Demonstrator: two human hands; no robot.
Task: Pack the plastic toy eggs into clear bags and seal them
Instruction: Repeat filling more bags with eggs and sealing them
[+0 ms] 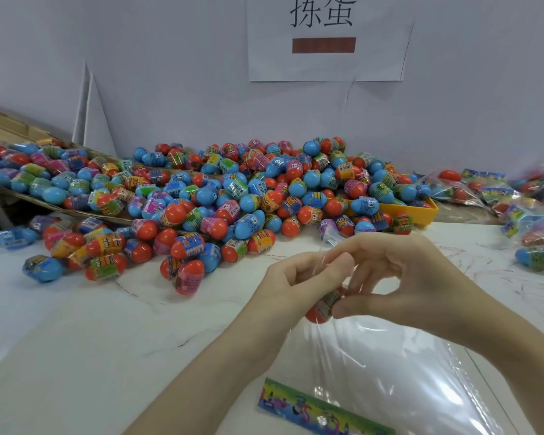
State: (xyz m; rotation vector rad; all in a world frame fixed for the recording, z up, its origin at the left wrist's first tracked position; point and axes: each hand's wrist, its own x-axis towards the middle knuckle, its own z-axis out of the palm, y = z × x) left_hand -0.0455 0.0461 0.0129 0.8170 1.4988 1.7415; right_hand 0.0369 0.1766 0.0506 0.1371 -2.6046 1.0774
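A big heap of red and blue plastic toy eggs [220, 189] covers the back of the white table [113, 324]. Just in front of me my left hand [299, 274] pinches the top edge of a clear bag [390, 365] that hangs down toward the table. My right hand [399, 277] meets it at the bag's mouth, fingers curled, pinching the same film. A red egg [322, 309] with a printed band sits under my right fingers at the bag's mouth; most of it is hidden.
A yellow tray [421, 210] pokes out of the heap at the right. Filled bags [496, 189] lie at the far right. A colourful printed card strip [314, 409] lies near the front edge. Cardboard [19, 127] leans at the back left.
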